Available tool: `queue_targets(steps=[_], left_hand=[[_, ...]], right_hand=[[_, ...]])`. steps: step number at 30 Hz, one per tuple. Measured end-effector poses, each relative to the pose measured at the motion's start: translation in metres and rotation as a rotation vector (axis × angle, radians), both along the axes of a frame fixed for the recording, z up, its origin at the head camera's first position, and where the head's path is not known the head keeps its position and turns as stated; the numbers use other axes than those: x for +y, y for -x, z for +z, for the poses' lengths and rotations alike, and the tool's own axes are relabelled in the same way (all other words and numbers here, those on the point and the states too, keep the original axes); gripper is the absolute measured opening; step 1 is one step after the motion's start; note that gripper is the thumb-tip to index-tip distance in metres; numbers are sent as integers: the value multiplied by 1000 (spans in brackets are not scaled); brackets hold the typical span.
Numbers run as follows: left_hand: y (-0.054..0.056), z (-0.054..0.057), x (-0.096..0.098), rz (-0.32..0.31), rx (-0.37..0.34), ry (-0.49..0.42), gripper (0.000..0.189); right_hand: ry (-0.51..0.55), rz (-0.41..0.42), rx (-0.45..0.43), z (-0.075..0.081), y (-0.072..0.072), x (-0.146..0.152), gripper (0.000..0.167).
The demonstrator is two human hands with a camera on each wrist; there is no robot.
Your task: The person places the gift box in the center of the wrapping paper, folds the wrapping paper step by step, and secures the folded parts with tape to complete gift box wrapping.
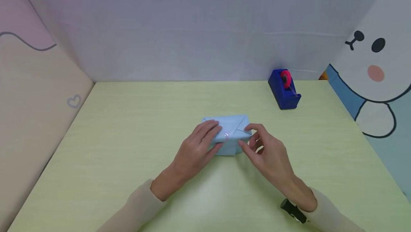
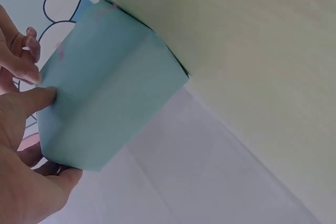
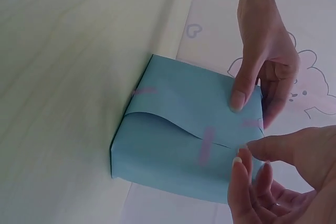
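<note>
A small box wrapped in light blue paper stands on the table, with folded flaps on its top. Pinkish strips of tape lie across its seams, and one long paper edge bulges slightly in the right wrist view. My left hand grips the box's left part, fingers over the top and thumb on the near face. At the right end, my right hand pinches the box near its upper edge, forefinger on top and thumb at the front. Its other fingers are curled in. The underside of the box is hidden.
A dark blue tape dispenser with a pink-red roll stands at the back right of the pale yellow-green table. Printed panels enclose the table at the back and sides. A black device is strapped at the right wrist.
</note>
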State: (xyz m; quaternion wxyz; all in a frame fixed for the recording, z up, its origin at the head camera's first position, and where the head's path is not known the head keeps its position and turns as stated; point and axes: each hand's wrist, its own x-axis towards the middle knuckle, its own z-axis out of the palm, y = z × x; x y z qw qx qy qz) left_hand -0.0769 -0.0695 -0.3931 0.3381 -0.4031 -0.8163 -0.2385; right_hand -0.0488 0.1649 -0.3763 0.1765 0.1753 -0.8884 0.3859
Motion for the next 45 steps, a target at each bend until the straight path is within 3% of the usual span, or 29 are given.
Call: queue_targets(steps=[6,13,16,19,23,28,35,45], left_hand=[[-8,-4,-7,77,-137,15,71],[-21,-8,-11,240,-379,32,95],[-27,-9,-12,247,-493,39,94],[-29,-10,-13,212,-550,32,85],[-29,-10,-13,170,-539,35,75],[-28,-8,-12,176,-496,57,69],[-21,-5,-14,151,-487,5,62],[-11,-5,-11,143,-497,-86,59]], right_hand=[[18,-30,27,-5,3,3,52],[119,19,-164,-12,4,7,58],[133,61,-242,-16,5,9,57],[129,105,-259,-20,5,11,55],[119,143,-228,-22,5,12,51],[94,143,-209,-20,7,13,47],[67,101,-162,-15,13,17,37],[79,80,-146,-17,26,17,37]])
